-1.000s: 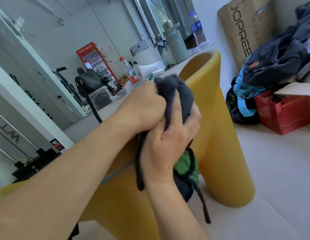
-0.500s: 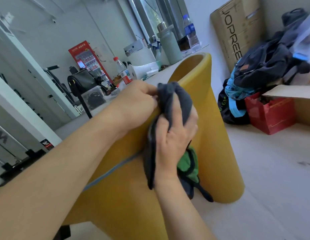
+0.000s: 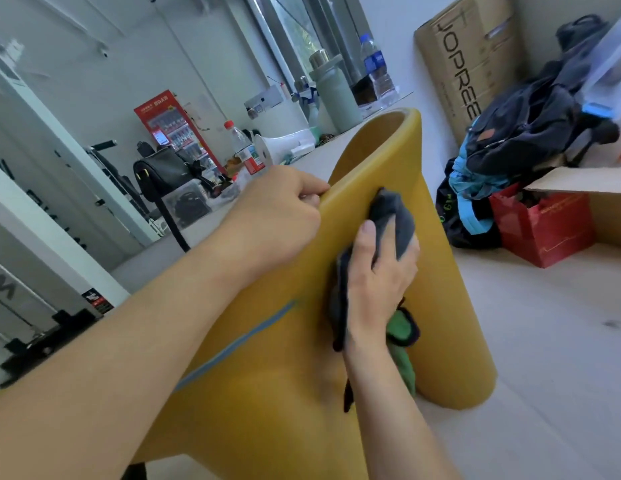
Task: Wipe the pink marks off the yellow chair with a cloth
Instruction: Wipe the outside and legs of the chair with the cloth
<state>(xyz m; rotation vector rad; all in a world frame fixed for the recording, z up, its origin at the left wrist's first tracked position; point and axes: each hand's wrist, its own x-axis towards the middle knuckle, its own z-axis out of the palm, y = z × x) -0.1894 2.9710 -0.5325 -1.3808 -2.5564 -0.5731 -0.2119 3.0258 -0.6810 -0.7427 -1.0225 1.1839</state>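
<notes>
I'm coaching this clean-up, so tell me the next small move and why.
Probably lift the cloth slightly to check the spot beneath. The right hand presses it against the chair just below the rim that the left hand grips, hiding that patch, and no pink shows on the yellow around it.

Bare left grip, bare right grip, bare forearms, short thumbnail

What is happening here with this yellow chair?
A person is wiping the yellow chair. The right hand holds a grey cloth and presses it on the chair's side, just under the rim. The left hand grips the rim. No pink mark shows in this view; only a blue line crosses the chair.
</notes>
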